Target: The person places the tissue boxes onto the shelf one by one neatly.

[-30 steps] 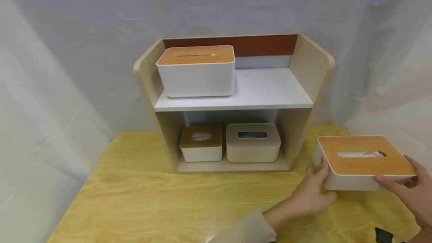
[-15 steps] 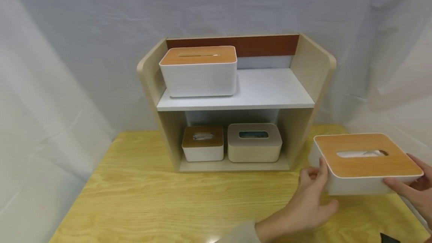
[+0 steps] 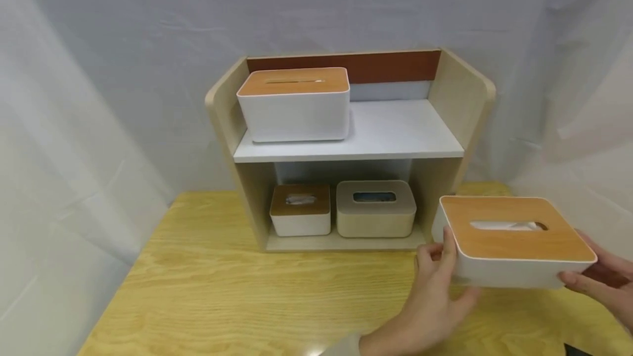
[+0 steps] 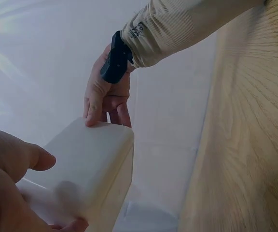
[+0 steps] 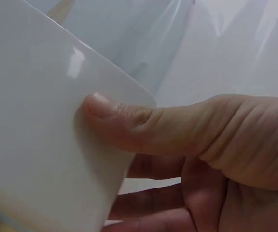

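A white tissue box [image 3: 504, 272] with a wood-look lid is held up over the right side of the table, tissue showing in its oval slot. My left hand [image 3: 429, 295] grips its left end, fingers along the side and the thumb out below the front. At the other end my right hand [image 3: 605, 284] holds the corner, thumb [image 5: 124, 125] on the front wall and fingers behind. From below, the left wrist view shows the box's pale underside [image 4: 88, 150] between both hands. A dark band [image 4: 117, 60] circles the right wrist.
A two-tier shelf [image 3: 348, 150] stands at the table's back. On its upper board sits a large white tissue box [image 3: 296, 117], at left. Its lower tier holds a small brown-lidded box [image 3: 300, 225] and a beige box [image 3: 376, 225]. White sheeting [image 3: 123, 98] hangs around the wooden table [image 3: 247, 301].
Both hands have lifted the tissue box from the table toward me, then carried it left toward the shelf. The view has shifted slightly. The boxes on the shelf stay in place.
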A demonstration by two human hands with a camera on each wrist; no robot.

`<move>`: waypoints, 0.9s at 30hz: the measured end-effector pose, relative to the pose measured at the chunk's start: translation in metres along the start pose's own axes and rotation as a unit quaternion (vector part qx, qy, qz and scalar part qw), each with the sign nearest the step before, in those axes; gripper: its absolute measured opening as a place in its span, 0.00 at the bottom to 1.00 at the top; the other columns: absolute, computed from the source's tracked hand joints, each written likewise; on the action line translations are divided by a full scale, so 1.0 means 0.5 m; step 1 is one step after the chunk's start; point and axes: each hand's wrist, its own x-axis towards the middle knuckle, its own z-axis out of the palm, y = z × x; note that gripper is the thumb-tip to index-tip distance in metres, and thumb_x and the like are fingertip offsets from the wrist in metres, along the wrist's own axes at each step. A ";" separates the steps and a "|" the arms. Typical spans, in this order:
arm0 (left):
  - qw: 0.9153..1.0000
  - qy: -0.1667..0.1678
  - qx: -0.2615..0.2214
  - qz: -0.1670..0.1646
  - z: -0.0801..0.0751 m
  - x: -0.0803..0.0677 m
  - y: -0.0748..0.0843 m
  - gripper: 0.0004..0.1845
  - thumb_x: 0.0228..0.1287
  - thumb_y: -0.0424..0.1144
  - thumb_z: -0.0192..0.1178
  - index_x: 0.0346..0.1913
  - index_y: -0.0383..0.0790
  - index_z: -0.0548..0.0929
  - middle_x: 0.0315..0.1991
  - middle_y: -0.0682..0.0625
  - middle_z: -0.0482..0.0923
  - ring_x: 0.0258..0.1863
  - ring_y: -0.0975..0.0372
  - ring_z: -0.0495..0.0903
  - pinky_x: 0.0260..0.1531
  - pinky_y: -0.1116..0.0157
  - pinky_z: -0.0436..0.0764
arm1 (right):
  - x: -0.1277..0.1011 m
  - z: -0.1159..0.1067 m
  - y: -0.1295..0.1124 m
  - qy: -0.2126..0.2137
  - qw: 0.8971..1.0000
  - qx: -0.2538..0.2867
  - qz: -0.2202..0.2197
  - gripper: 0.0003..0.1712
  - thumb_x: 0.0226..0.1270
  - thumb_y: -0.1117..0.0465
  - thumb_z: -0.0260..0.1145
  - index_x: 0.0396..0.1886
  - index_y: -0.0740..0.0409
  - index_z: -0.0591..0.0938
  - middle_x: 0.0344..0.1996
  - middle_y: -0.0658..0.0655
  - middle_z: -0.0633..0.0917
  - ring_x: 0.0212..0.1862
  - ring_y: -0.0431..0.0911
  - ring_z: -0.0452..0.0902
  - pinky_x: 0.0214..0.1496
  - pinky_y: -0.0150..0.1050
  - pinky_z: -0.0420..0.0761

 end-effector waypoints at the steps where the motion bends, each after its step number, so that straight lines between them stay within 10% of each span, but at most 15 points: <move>1: 1.000 0.006 -0.007 -0.006 -0.003 -0.002 -0.001 0.48 0.66 0.40 0.61 0.80 0.47 0.42 0.62 0.45 0.57 0.59 0.64 0.66 0.57 0.73 0.71 | 0.000 0.001 -0.002 -0.003 1.000 -0.009 -0.001 0.49 0.59 0.81 0.66 0.77 0.51 0.59 0.51 0.27 0.76 0.45 0.24 0.78 0.32 0.26 0.83; 13: 0.998 0.049 -0.034 -0.015 -0.058 -0.024 0.001 0.45 0.70 0.40 0.60 0.80 0.44 0.44 0.62 0.45 0.57 0.61 0.60 0.65 0.62 0.67 0.72 | 0.006 0.027 -0.075 -0.014 0.997 -0.056 0.050 0.48 0.58 0.72 0.72 0.76 0.53 0.60 0.48 0.29 0.79 0.44 0.24 0.78 0.31 0.26 0.82; 17: 0.998 0.053 -0.043 -0.012 -0.075 -0.032 -0.005 0.45 0.69 0.39 0.61 0.80 0.43 0.44 0.60 0.46 0.58 0.58 0.62 0.66 0.59 0.68 0.73 | 0.010 0.045 -0.097 -0.018 0.992 -0.106 0.072 0.48 0.60 0.65 0.74 0.75 0.56 0.58 0.55 0.52 0.80 0.40 0.23 0.78 0.31 0.28 0.82; 24: 0.995 0.069 -0.056 -0.033 -0.111 -0.055 -0.019 0.46 0.67 0.35 0.62 0.80 0.42 0.45 0.60 0.46 0.58 0.53 0.64 0.68 0.56 0.67 0.75 | 0.020 0.075 -0.129 -0.061 0.989 -0.107 0.076 0.44 0.62 0.58 0.73 0.75 0.50 0.63 0.49 0.27 0.78 0.40 0.26 0.81 0.33 0.30 0.83; 27: 0.994 0.075 -0.062 -0.049 -0.128 -0.063 -0.022 0.47 0.65 0.33 0.61 0.80 0.42 0.44 0.60 0.47 0.58 0.53 0.62 0.68 0.56 0.65 0.76 | 0.027 0.086 -0.147 -0.081 0.989 -0.106 0.057 0.42 0.64 0.57 0.72 0.75 0.46 0.64 0.58 0.31 0.76 0.42 0.30 0.83 0.35 0.30 0.83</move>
